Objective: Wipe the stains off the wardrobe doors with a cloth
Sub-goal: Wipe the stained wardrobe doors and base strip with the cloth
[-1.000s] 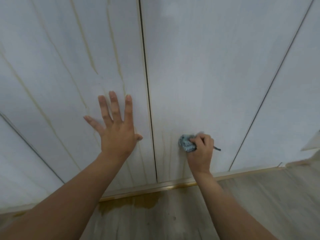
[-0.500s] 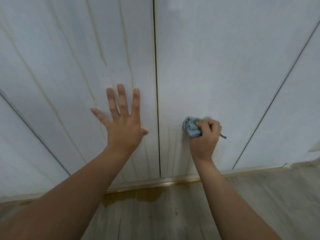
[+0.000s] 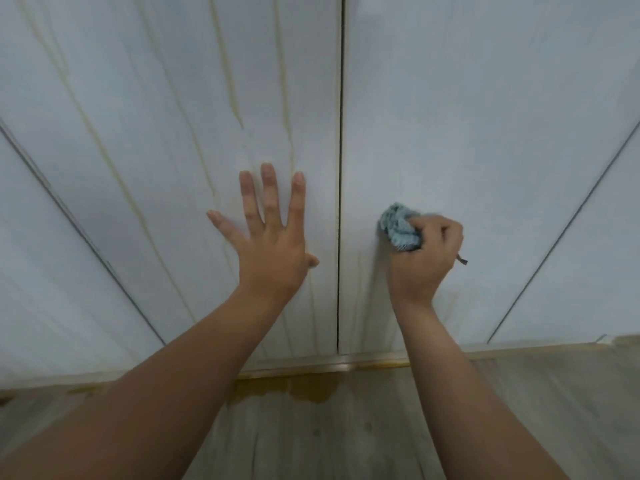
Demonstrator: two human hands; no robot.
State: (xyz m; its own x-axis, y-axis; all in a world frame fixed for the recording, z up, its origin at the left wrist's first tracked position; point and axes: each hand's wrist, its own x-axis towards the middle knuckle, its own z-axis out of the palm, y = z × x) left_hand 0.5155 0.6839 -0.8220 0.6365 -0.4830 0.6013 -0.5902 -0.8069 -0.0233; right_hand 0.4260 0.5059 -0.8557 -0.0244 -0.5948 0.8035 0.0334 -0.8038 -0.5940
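Here, yellow-streaked wardrobe doors (image 3: 156, 168) above stained floor (image 3: 346, 441).

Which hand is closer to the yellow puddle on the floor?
Left. The left hand lies flat on the door straight above the puddle; the right hand, gripping the cloth, is above and off to its right.

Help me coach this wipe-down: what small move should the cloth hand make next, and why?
Probably drag the cloth straight down. The right hand grips it, bunched, against the right door, and faint yellowish streaks run from just below it toward the bottom edge. The left hand rests flat on the left door, whose heavier streaks can wait.
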